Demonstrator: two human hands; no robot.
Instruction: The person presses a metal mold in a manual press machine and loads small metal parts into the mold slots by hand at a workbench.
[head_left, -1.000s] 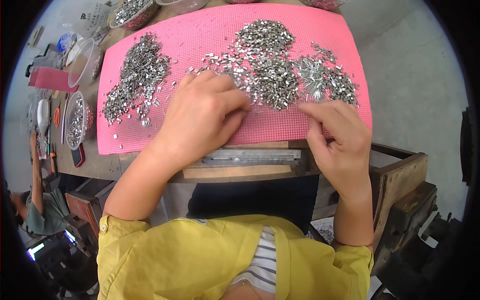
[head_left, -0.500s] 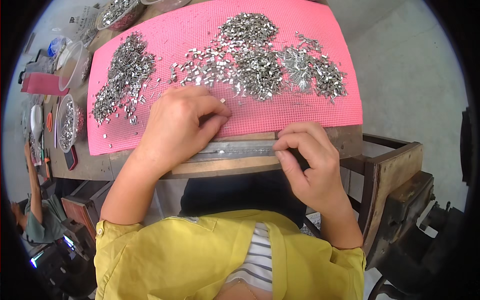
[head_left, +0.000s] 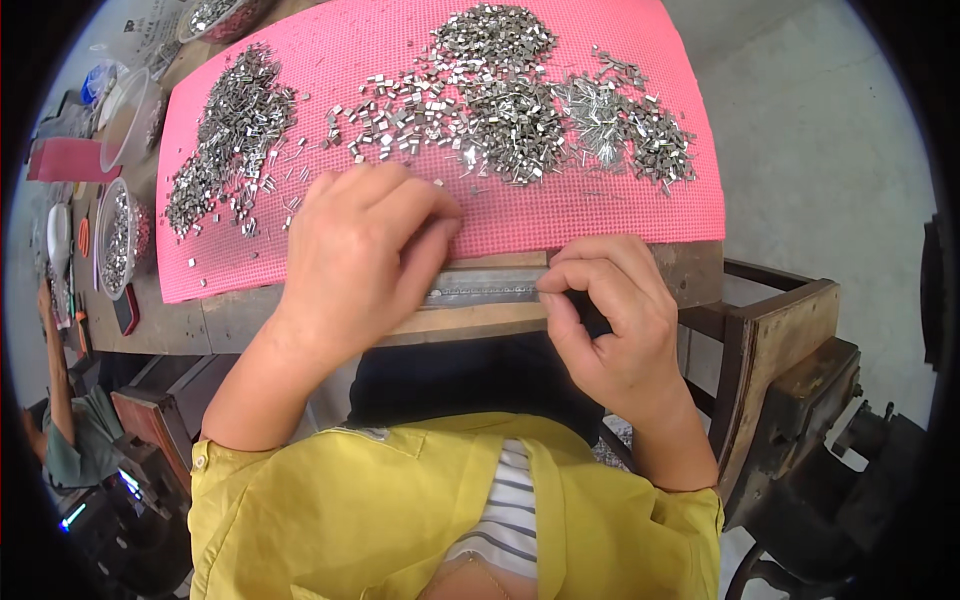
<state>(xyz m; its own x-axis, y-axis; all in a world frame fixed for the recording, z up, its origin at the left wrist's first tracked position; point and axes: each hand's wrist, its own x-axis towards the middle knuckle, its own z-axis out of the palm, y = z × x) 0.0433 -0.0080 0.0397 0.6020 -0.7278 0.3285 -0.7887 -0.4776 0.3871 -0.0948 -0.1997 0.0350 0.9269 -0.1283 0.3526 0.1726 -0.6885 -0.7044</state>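
Observation:
My left hand (head_left: 362,245) is over the near edge of the pink mat (head_left: 570,215), its finger and thumb curled together. Anything between those fingertips is too small or hidden to make out. Below it, a grey metal bar (head_left: 478,293) with a groove lies along the table's front edge; a row of tiny pieces appears to sit in the groove. At the bar's right end my right hand (head_left: 618,315) is closed in a pinch, touching the bar. What it grips, if anything, cannot be seen. Small metal blocks (head_left: 515,130) lie heaped on the mat.
Another heap of metal pieces (head_left: 235,140) covers the mat's left side, and thin pins (head_left: 603,125) lie right of centre. A clear bowl of pieces (head_left: 122,240) stands on the left. A co-worker's arm (head_left: 58,370) shows at far left; a dark machine (head_left: 845,480) stands right.
The view has shifted a little, so the mat and bowls sit slightly higher and farther left. My left fingers have moved slightly, and my right hand remains at the bar's end.

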